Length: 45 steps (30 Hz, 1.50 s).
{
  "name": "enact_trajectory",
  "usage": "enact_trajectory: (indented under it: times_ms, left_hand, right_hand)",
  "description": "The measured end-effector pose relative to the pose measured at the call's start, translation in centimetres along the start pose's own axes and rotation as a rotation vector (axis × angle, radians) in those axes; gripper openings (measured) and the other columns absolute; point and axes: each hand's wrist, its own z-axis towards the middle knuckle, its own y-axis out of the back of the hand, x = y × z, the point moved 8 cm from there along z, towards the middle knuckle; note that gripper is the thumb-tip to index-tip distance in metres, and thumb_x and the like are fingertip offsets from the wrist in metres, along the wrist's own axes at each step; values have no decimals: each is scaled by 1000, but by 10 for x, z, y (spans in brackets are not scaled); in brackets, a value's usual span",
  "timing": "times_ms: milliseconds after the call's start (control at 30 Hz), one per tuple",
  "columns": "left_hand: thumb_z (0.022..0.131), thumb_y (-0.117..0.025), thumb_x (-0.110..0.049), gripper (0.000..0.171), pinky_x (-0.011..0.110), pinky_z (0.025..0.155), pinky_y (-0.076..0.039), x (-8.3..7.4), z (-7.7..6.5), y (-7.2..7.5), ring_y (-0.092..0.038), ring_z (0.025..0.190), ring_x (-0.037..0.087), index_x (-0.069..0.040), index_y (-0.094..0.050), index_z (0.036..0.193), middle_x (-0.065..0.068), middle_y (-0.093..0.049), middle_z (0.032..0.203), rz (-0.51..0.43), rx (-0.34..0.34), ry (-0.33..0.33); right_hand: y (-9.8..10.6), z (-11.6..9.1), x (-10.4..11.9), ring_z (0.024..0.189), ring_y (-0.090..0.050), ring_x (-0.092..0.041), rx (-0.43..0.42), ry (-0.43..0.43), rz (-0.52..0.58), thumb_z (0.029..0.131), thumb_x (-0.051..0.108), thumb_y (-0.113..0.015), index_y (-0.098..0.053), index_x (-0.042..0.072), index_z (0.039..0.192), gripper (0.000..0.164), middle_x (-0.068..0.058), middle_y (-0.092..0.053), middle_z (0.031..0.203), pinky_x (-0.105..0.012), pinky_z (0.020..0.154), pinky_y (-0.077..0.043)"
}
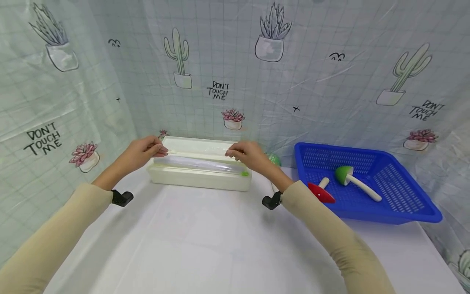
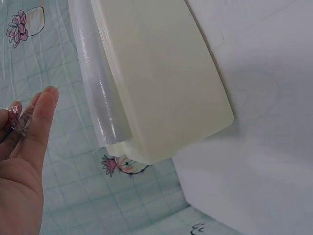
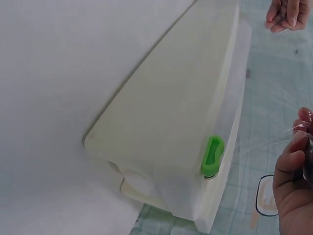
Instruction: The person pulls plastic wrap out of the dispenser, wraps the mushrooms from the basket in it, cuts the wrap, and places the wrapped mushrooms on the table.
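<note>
A long cream cling film dispenser box point(image 1: 200, 179) stands at the back of the table with its lid point(image 1: 198, 145) raised. Inside lies a shiny roll of cling film point(image 1: 205, 164). A green slide cutter point(image 3: 212, 156) sits at the box's right end. My left hand point(image 1: 147, 150), above the left end, pinches a crumpled bit of clear film point(image 2: 20, 123) between thumb and fingers. Over the right end, my right hand point(image 1: 250, 156) also pinches the film's edge; thin stretched strands show beside its fingertips in the right wrist view. The transparent sheet between the hands is hard to make out.
To the right is a blue plastic basket point(image 1: 398, 190) holding a green-capped mushroom shape point(image 1: 345, 174) and a red-capped one point(image 1: 321, 193). A green speckled round object point(image 1: 273, 159) is partly hidden behind my right wrist. A patterned sheet point(image 1: 315, 90) hangs close behind the box.
</note>
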Motion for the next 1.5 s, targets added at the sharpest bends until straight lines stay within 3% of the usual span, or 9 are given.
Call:
enact_trajectory:
  times_ms: [133,400,533,700,1067,1300,1500]
  left_hand:
    - [110,-44,-13,26,32,90,-58,2,-3,-3,-69,111,36,9,-56,118,28,-67,119,4,-2,-9]
    - [110,-45,-11,25,30,89,-58,5,-11,-6,-71,107,27,10,-56,117,29,-67,119,-25,5,-7]
    - [110,-46,-12,24,31,88,-58,7,-14,-5,-73,104,23,8,-58,115,27,-68,118,-1,-13,-7]
    - [110,-46,-15,25,33,89,-58,9,-18,-4,-72,106,27,6,-58,116,25,-69,118,13,-9,-16]
    - [111,-43,-17,28,29,87,-58,11,-25,0,-72,104,17,6,-58,118,25,-68,120,38,-16,-5]
    - [111,-43,-18,29,21,86,-57,2,-19,4,-72,102,11,5,-58,118,25,-69,119,54,-21,-45]
    - [111,-44,-19,30,10,83,-53,-13,-6,9,-73,102,13,4,-60,120,23,-69,120,76,-33,-69]
  right_hand:
    - [-4,0,0,84,-66,-25,6,2,-20,104,23,-60,-75,4,108,25,-14,-74,99,-29,70,-54]
    - [-13,-2,4,77,-64,-13,129,25,-122,98,14,-71,-76,6,107,14,-5,-76,96,-22,68,-51]
    - [-13,-3,4,70,-61,-13,90,28,-102,100,21,-68,-76,7,106,18,-8,-75,91,-22,63,-49]
    - [-11,-4,6,70,-59,-16,23,52,-86,102,23,-64,-75,5,106,22,-12,-74,89,-25,64,-48]
    - [-13,0,15,80,-69,-15,46,75,-79,104,23,-60,-74,3,107,24,-12,-75,96,-24,70,-55]
    - [2,4,21,88,-70,-18,83,124,-92,99,9,-68,-75,1,108,14,-13,-76,101,-24,78,-57]
    - [29,6,36,94,-73,-19,63,207,-251,97,5,-69,-77,2,105,12,-8,-77,101,-27,82,-58]
